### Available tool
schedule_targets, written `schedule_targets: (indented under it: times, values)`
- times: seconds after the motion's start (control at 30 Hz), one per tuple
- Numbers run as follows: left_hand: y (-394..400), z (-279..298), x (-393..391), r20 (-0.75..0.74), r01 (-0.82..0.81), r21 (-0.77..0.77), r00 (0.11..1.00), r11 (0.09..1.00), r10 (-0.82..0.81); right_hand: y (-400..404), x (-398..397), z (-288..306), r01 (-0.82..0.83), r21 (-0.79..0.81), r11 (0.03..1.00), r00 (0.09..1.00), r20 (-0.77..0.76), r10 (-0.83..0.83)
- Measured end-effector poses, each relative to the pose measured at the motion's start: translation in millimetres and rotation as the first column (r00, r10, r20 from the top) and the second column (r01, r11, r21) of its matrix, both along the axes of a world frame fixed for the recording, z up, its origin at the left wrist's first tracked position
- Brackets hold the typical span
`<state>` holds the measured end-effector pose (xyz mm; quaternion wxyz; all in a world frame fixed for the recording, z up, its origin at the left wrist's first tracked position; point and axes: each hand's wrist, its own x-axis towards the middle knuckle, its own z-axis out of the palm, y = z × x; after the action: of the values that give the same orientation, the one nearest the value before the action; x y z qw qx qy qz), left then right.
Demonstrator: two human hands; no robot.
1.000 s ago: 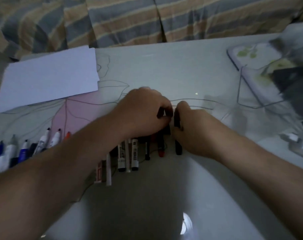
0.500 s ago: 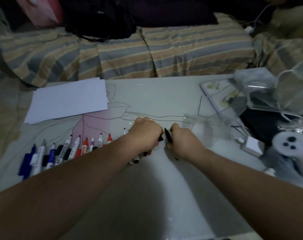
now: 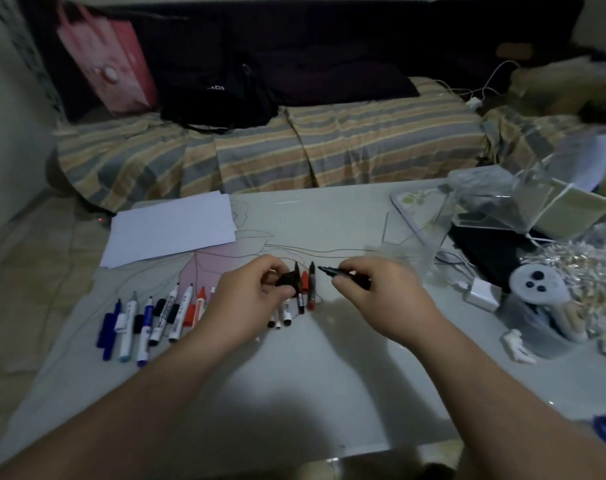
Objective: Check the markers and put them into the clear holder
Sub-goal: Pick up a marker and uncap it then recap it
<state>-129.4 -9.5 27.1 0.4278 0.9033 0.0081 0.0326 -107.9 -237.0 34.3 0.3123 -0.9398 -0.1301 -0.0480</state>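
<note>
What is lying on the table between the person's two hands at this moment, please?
In the head view, a red marker lies between the left hand and the right hand, beside a thinner black one nearer the left.

markers (image 3: pixel 145 320) left on table (image 3: pixel 329 393), holder (image 3: pixel 415 237) right

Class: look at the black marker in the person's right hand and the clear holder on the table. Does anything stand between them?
Nothing visible does. The right hand holds the black marker uncapped; bare table separates it from the clear holder.
</note>
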Motion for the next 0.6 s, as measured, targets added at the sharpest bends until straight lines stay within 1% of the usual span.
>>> schedule_targets:
  times: [0.07, 0.13, 0.2, 0.37, 0.47, 0.6]
  values:
    - [10, 0, -5, -0.016, -0.049, -0.091, 0.999, 0.995, 0.048, 4, 0, 0, -0.023, -0.099, 0.995, 0.996, 0.083, 0.031]
    - [12, 1, -4, -0.02, -0.061, -0.121, 0.998, 0.991, 0.059, 10, 3, 0, -0.019, -0.164, 0.986, 0.986, 0.159, 0.045]
    - [11, 3, 0, -0.004, -0.059, -0.128, 0.998, 0.99, 0.059, 14, 4, -1, -0.022, -0.201, 0.979, 0.978, 0.2, 0.063]
    - [6, 6, 7, 0.03, -0.038, -0.094, 0.999, 0.995, 0.041, 17, 9, -3, -0.014, -0.217, 0.976, 0.971, 0.229, 0.065]
    - [4, 5, 6, 0.043, -0.023, -0.066, 0.999, 0.998, 0.026, 21, 11, -3, -0.036, -0.248, 0.968, 0.972, 0.217, 0.092]
    - [-2, 5, 5, 0.051, -0.011, -0.099, 0.999, 0.995, 0.016, 22, 15, -5, -0.073, -0.258, 0.963, 0.972, 0.199, 0.127]
